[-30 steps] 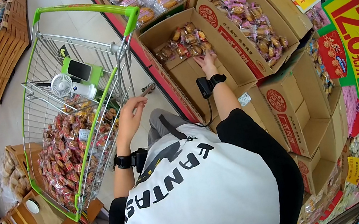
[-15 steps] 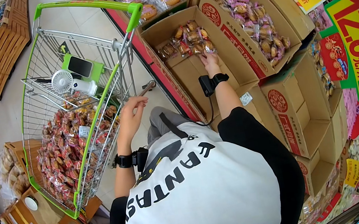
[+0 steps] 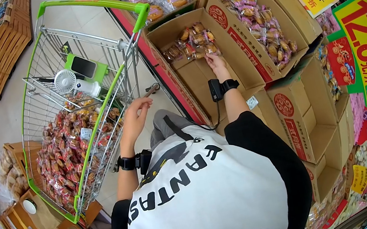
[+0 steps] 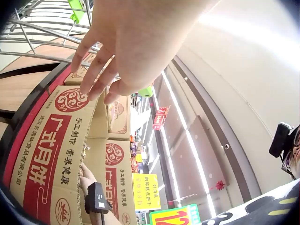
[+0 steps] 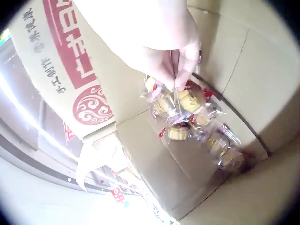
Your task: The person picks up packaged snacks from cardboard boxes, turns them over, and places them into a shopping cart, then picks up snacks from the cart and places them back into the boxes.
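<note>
My right hand (image 3: 218, 66) reaches into an open cardboard box (image 3: 198, 85), at the near edge of a small group of clear-wrapped pastries (image 3: 199, 38). In the right wrist view, thumb and fingers of the right hand (image 5: 171, 51) pinch the clear wrapper of a pastry packet (image 5: 190, 101); other packets lie just beyond. My left hand (image 3: 136, 117) hovers beside the cart with loosely bent fingers and holds nothing. The left wrist view shows the left hand (image 4: 136, 47) in front of the box's printed side (image 4: 49, 150).
A green-edged cart (image 3: 86, 168) stands at the left, with many wrapped snacks (image 3: 59, 161), a small white fan (image 3: 65, 81) and a phone (image 3: 83, 67). Filled boxes of pastries (image 3: 261, 27) adjoin the box on the right. Price signs (image 3: 361, 41) stand at far right.
My right hand has drawn back slightly towards me, at the near edge of the packets. My left hand has stayed about where it was. The view has shifted a little.
</note>
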The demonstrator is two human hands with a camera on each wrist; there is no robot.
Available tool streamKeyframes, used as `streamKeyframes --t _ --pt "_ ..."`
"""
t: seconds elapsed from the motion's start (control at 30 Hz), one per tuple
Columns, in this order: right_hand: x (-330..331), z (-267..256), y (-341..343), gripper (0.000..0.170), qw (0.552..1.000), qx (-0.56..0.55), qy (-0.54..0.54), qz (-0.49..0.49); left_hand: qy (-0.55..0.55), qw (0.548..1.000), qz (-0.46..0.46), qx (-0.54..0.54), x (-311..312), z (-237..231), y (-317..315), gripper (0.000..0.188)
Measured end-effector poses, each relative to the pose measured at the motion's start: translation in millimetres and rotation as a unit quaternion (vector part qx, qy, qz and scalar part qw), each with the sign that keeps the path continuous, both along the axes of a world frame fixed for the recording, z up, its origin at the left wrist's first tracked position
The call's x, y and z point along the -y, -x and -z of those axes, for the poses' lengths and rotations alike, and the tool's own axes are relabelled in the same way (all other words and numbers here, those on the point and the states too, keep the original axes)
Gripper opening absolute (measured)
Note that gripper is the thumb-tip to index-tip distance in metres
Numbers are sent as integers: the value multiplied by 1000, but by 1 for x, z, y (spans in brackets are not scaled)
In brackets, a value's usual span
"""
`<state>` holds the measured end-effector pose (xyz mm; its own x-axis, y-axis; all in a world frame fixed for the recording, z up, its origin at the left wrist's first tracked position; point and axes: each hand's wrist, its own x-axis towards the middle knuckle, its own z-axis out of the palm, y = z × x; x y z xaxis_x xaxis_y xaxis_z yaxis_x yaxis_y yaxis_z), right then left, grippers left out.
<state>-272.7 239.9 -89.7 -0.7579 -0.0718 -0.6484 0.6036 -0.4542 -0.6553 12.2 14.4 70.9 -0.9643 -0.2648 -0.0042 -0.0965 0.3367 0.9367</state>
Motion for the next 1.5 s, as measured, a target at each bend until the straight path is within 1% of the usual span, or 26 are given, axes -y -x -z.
streamKeyframes --t 0.07,0.1,0.17,0.2,0.27,0.3,0.37,0.43,0.5,0.53,0.6,0.67,0.73,0.77,0.8,0.83,0.87,0.93,1.07,1.13,1.17,1.2,1.27,1.3,1.47,1.5 --pt "7 -31 -12 13 996 -66 -39 -49 2 1000 -1 -4 0 -1 0 15" --pt "9 -43 -16 13 996 -67 -40 -51 5 1000 -1 -7 0 -2 0 16" --pt "15 -65 -25 9 984 -134 -9 -121 14 1000 0 -13 1 -5 1 16" --pt "20 -79 -29 9 983 -132 -10 -124 24 1000 3 -17 1 -7 0 16" --pt "30 -107 -38 7 966 -187 -13 -176 21 1000 6 -15 0 -12 0 15" --pt "35 -118 -40 7 966 -185 -14 -178 19 1000 10 -16 0 -13 0 14" --pt "45 -137 -43 7 946 -232 -2 -227 15 1000 17 -16 0 -13 -2 14" --pt "56 -162 -49 8 940 -250 -2 -230 10 999 25 -18 1 -10 -5 13" --pt "67 -184 -55 7 930 -292 10 -224 -80 991 110 3 3 0 -7 13" --pt "73 -195 -59 7 930 -291 8 -224 -81 991 110 4 2 4 -5 13" --pt "85 -218 -70 6 907 -362 7 -214 -97 950 293 38 -8 12 1 15" --pt "95 -230 -80 6 895 -384 -9 -227 -77 916 393 20 -27 20 12 20" --pt "106 -240 -89 7 879 -410 17 -240 -70 874 481 5 -44 34 24 27" --pt "110 -246 -97 9 878 -417 11 -235 -70 874 481 2 -51 48 31 27" --pt "114 -249 -103 9 877 -419 8 -236 -107 841 526 65 -58 65 38 30" --pt "116 -250 -107 10 874 -426 9 -231 -142 802 566 126 -62 70 43 35" --pt "117 -253 -110 11 872 -434 10 -227 -141 802 567 122 -64 74 47 35" --pt "116 -262 -117 12 867 -446 0 -223 -133 785 564 219 -65 76 51 37" --pt "113 -273 -126 14 857 -465 -9 -220 -151 810 537 181 -47 83 46 41" --pt "114 -280 -131 14 857 -463 -13 -227 -151 868 466 79 -33 73 40 45" --pt "116 -281 -133 15 856 -466 -2 -223 -196 878 435 51 -25 69 38 44" --pt "118 -282 -134 15 856 -469 9 -219 -196 879 431 51 -17 62 36 44" --pt "123 -281 -136 15 851 -475 15 -224 -119 934 324 -89 -2 49 33 43" --pt "125 -282 -139 15 846 -479 12 -234 -104 948 292 -80 5 35 30 40" --pt "135 -287 -154 15 819 -490 26 -299 -41 946 312 -82 27 17 6 29" --pt "136 -290 -158 15 810 -490 36 -319 -17 933 354 -56 31 14 1 29"
